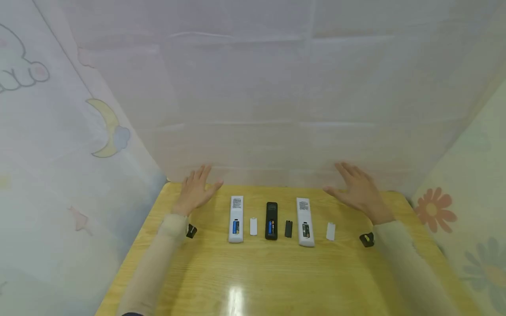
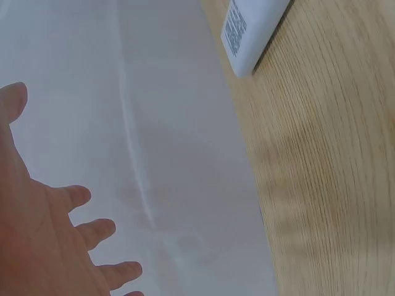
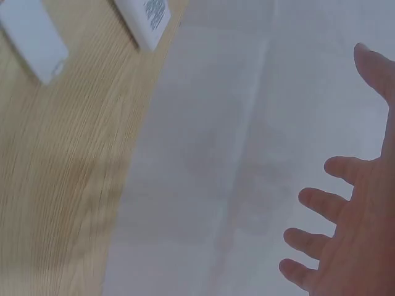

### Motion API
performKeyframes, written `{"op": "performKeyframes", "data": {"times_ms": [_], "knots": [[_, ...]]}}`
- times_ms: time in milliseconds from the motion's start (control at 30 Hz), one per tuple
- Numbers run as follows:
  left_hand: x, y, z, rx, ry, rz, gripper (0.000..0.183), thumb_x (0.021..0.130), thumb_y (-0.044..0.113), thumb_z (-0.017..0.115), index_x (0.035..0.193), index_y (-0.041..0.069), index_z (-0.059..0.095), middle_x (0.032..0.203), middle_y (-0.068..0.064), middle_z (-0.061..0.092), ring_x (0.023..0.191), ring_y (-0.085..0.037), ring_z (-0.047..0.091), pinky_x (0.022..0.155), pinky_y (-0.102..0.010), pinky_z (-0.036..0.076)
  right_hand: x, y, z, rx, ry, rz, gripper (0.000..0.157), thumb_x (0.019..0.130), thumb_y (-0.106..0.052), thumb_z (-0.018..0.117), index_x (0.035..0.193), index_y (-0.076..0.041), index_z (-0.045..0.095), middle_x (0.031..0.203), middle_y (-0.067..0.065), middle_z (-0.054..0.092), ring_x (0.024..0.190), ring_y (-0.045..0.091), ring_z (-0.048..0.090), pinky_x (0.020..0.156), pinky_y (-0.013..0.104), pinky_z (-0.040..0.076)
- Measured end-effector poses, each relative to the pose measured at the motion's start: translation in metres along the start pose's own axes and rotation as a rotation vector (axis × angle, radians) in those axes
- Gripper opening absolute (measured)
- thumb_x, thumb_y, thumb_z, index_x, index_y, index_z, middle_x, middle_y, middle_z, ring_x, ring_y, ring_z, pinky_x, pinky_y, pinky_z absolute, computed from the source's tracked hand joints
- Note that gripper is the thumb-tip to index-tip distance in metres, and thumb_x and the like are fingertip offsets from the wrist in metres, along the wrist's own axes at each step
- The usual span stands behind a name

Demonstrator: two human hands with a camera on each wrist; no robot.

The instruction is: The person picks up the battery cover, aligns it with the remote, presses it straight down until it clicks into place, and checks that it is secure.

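My left hand (image 1: 195,191) is spread with nothing in it, over the table's far left part. On the far right my right hand (image 1: 359,191) is likewise spread and holds nothing. Between them lies a row of remote controls, backs up, with batteries showing in their bays: a white remote (image 1: 236,219) nearest the left hand, a black remote (image 1: 271,220) in the middle, and another white remote (image 1: 305,222) nearest the right hand. Beside each lies its loose battery cover: a white cover (image 1: 253,226), a black cover (image 1: 288,228) and a white cover (image 1: 330,231).
A small black object (image 1: 191,231) lies by the left wrist and another black object (image 1: 367,239) by the right wrist. The wooden table (image 1: 253,276) ends at a pale hanging sheet (image 1: 253,109). Patterned cloth walls (image 1: 51,184) flank both sides.
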State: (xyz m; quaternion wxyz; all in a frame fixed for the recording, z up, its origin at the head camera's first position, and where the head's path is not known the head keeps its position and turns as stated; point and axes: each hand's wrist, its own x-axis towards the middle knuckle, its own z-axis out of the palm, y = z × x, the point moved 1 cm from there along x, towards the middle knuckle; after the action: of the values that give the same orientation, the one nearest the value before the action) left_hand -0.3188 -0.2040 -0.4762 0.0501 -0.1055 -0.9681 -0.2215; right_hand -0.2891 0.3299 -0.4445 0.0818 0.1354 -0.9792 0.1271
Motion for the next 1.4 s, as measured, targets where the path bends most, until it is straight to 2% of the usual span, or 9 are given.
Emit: {"op": "performKeyframes", "data": {"times_ms": [167, 267, 400, 600, 867, 1100, 1400], "knots": [[-0.005, 0.006, 0.003, -0.024, 0.003, 0.013, 0.094, 0.103, 0.077, 0.042, 0.171, 0.015, 0.023, 0.178, -0.018, 0.019, 0.16, -0.054, 0.018, 0.127, -0.074, 0.009, 0.004, -0.014, 0.004, 0.027, 0.03, -0.026, 0.097, 0.099, -0.07, 0.058, 0.169, -0.01, 0.028, 0.172, 0.026, 0.029, 0.156, 0.054, 0.027, 0.12, 0.08, 0.022], [-0.009, 0.007, 0.006, -0.052, 0.002, -0.004, 0.094, 0.102, 0.076, 0.046, 0.17, 0.015, 0.025, 0.176, -0.018, 0.023, 0.16, -0.05, 0.022, 0.128, -0.073, 0.013, 0.003, -0.022, 0.005, 0.041, 0.006, -0.023, 0.097, 0.1, -0.069, 0.058, 0.17, -0.009, 0.026, 0.172, 0.028, 0.028, 0.155, 0.055, 0.027, 0.118, 0.081, 0.023], [-0.012, 0.008, 0.011, -0.096, 0.003, -0.02, 0.092, 0.103, 0.071, 0.051, 0.169, 0.011, 0.028, 0.173, -0.021, 0.029, 0.155, -0.05, 0.031, 0.125, -0.073, 0.022, 0.002, -0.033, 0.005, 0.055, -0.02, -0.021, 0.097, 0.101, -0.068, 0.057, 0.17, -0.009, 0.023, 0.171, 0.029, 0.027, 0.154, 0.057, 0.028, 0.117, 0.083, 0.023], [-0.013, 0.007, 0.02, -0.149, -0.01, -0.038, 0.087, 0.105, 0.066, 0.051, 0.167, 0.007, 0.031, 0.171, -0.022, 0.034, 0.152, -0.048, 0.039, 0.123, -0.07, 0.03, 0.003, -0.042, 0.011, 0.087, 0.014, -0.057, 0.095, 0.1, -0.063, 0.063, 0.171, -0.014, 0.024, 0.169, 0.028, 0.032, 0.149, 0.059, 0.035, 0.114, 0.084, 0.026], [-0.018, 0.006, 0.029, -0.184, -0.055, -0.065, 0.08, 0.107, 0.059, 0.053, 0.163, 0.004, 0.038, 0.167, -0.019, 0.042, 0.152, -0.042, 0.042, 0.123, -0.062, 0.037, 0.001, -0.052, 0.02, 0.254, -0.04, 0.011, 0.095, 0.101, -0.064, 0.063, 0.17, -0.011, 0.025, 0.172, 0.025, 0.029, 0.153, 0.055, 0.031, 0.118, 0.078, 0.029], [-0.025, 0.009, 0.031, -0.184, -0.064, -0.075, 0.073, 0.108, 0.053, 0.056, 0.159, 0.004, 0.044, 0.164, -0.019, 0.046, 0.15, -0.042, 0.045, 0.121, -0.062, 0.04, 0.001, -0.059, 0.032, 0.364, -0.01, -0.001, 0.088, 0.102, -0.052, 0.069, 0.166, -0.005, 0.031, 0.162, 0.024, 0.043, 0.14, 0.05, 0.049, 0.11, 0.072, 0.044], [-0.037, 0.005, 0.042, -0.234, -0.072, -0.122, 0.069, 0.107, 0.052, 0.058, 0.156, 0.005, 0.048, 0.159, -0.016, 0.051, 0.145, -0.04, 0.051, 0.118, -0.062, 0.044, 0.003, -0.076, 0.045, 0.487, 0.005, 0.004, 0.083, 0.103, -0.046, 0.07, 0.166, -0.007, 0.033, 0.162, 0.024, 0.043, 0.14, 0.05, 0.048, 0.11, 0.072, 0.044]]}}
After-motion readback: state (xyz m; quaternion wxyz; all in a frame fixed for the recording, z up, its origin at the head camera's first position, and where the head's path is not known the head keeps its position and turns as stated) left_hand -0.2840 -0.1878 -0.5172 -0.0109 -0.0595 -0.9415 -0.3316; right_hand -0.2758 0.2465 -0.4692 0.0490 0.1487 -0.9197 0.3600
